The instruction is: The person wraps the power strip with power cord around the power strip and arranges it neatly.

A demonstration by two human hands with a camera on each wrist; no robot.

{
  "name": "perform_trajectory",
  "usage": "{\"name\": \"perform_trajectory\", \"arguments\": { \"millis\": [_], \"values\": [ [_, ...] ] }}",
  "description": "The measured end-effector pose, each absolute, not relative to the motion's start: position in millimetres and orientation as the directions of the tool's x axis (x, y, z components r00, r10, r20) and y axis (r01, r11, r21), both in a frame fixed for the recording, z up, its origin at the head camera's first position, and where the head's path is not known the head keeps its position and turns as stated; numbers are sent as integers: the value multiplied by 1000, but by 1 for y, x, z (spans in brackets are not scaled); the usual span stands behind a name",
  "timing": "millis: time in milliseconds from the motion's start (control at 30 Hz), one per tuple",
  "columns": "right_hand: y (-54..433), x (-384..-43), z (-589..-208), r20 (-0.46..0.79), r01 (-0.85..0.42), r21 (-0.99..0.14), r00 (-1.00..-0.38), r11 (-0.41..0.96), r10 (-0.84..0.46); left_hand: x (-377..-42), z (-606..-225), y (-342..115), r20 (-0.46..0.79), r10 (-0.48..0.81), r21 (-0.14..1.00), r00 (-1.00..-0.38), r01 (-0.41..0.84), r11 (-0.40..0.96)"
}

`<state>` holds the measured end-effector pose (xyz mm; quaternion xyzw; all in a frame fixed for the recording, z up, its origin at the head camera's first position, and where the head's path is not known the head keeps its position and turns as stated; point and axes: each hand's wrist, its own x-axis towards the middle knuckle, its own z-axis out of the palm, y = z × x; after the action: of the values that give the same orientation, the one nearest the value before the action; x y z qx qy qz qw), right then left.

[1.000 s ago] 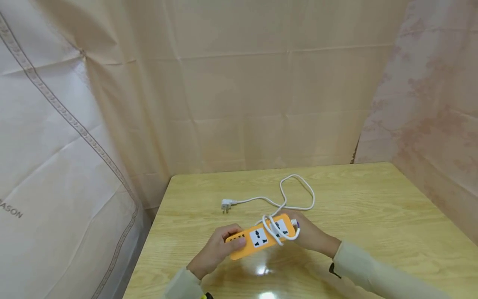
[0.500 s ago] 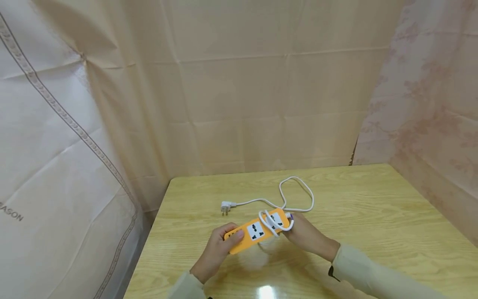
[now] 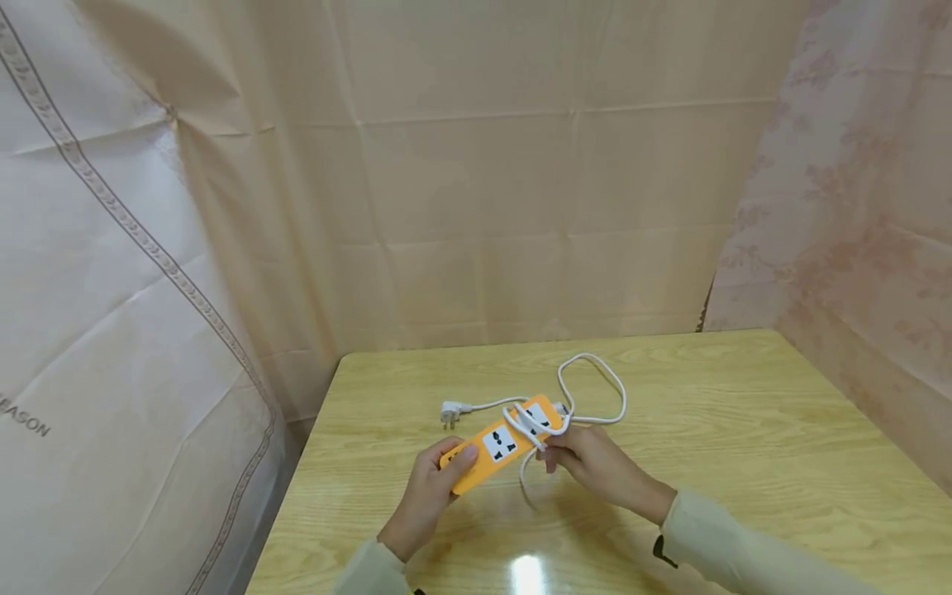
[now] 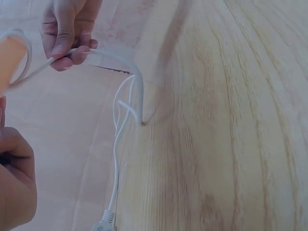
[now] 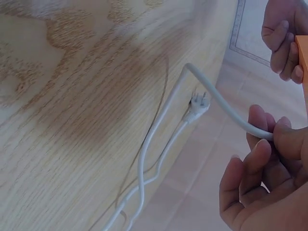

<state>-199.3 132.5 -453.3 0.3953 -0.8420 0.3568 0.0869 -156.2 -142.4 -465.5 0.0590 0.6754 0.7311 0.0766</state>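
Note:
An orange power strip [image 3: 476, 471] with white socket panels is held up over the table, tilted with its right end higher. My left hand [image 3: 431, 487] grips its lower left end, thumb on top. White cord [image 3: 530, 430] loops round the strip's right end. My right hand [image 3: 595, 459] pinches the cord just below that end; in the right wrist view, thumb and fingertips [image 5: 262, 149] hold the cord [image 5: 224, 108], which bends down to the table. The rest of the cord lies behind the strip, ending in a white plug [image 3: 450, 411] with its prongs toward me.
A wood-grain table [image 3: 729, 430] lies under the hands, its far edge along a beige hanging cloth [image 3: 476, 207]. Pale cloth sheets hang at the left [image 3: 111, 372] and right [image 3: 870, 248].
The strip's right end has swung up and away, tilting it more. My right hand has moved from behind that end to below it, pulling a length of cord down toward the front.

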Motion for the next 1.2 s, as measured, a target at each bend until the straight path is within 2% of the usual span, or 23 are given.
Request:
{"name": "perform_trajectory", "arguments": {
  "millis": [233,400,567,667,767,900,1067,1200],
  "values": [
    [131,-199,-454,373,-709,-555,-679,435,-632,-157,-466,-139,-11,140,999,-990,-18,-50],
    [132,-196,-455,323,-688,-569,-691,451,-647,-158,-467,-138,54,109,998,-993,57,27],
    [132,-193,-456,320,-706,-564,-665,428,-675,-159,-470,-138,225,76,946,-971,236,223],
    [133,-191,-456,320,-711,-554,-663,434,-677,-158,-470,-138,345,107,859,-933,359,365],
    [133,-189,-457,309,-701,-555,-674,448,-671,-157,-469,-139,402,153,779,-903,425,462],
    [134,-188,-458,317,-693,-566,-683,446,-658,-156,-465,-141,372,220,698,-902,428,574],
    [133,-187,-459,326,-693,-560,-688,453,-649,-154,-463,-139,258,303,598,-917,398,695],
    [130,-187,-461,309,-696,-552,-682,459,-663,-153,-462,-139,183,350,617,-919,385,687]
  ]
}}
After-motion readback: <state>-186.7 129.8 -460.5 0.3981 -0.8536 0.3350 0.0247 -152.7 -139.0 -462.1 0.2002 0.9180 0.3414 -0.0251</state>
